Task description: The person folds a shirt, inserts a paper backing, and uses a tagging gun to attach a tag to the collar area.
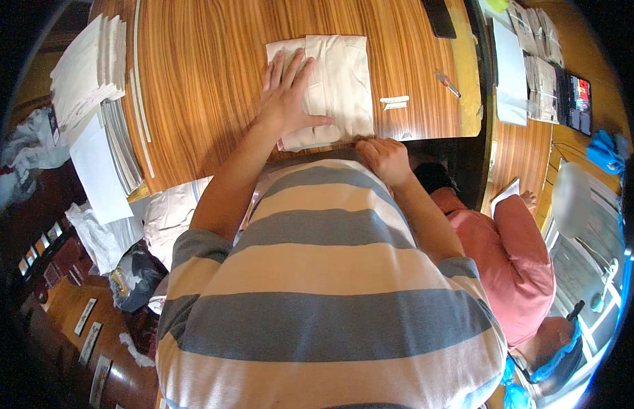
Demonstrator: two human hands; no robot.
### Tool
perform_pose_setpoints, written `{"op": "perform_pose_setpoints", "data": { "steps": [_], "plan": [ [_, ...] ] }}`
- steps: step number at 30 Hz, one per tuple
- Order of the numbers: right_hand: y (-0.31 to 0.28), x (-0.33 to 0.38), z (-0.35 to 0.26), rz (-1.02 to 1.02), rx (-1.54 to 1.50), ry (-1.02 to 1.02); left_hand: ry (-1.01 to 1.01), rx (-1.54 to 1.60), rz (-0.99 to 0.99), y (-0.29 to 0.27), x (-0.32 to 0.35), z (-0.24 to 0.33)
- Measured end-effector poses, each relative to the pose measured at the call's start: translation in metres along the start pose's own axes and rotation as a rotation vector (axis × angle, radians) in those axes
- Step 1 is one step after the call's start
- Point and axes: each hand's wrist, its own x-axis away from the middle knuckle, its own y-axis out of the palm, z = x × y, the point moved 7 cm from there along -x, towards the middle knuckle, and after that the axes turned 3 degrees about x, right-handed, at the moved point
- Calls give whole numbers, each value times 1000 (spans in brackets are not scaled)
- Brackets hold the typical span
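Note:
A folded piece of cream cloth [341,82] lies on the wood-grain table, at its near edge. My left hand [285,102] rests flat on the left part of the cloth, fingers spread and thumb stretched to the right. At the cloth's near right corner, my right hand [385,160] is closed, its curled fingers on the edge of the fabric. Its fingertips are mostly hidden. To the right of the cloth are a small white strip-like object [394,103] and a small cutting or picking tool [448,84] with a reddish handle.
Stacks of cream sheets or cloths [92,68] stand at the left, beside a white sheet [102,170]. A dark flat object [438,17] lies at the table's far right. Close on my right sits another person in a red top [494,255], by a second table with tied bundles [542,88].

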Motion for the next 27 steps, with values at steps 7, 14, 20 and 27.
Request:
{"op": "perform_pose_setpoints", "data": {
  "steps": [7, 14, 20, 27],
  "plan": [
    [-13, 3, 39, -48, -339, 420, -164, 78, 210, -22, 41, -3],
    [1, -1, 42, -220, -567, 758, -714, 555, -118, -17, 142, -11],
    [13, 5, 48, -78, -903, 667, -782, 840, -43, -14, 145, -21],
    [15, 1, 53, -293, -917, 715, -646, 800, -314, -6, 133, -16]
  ]
}}
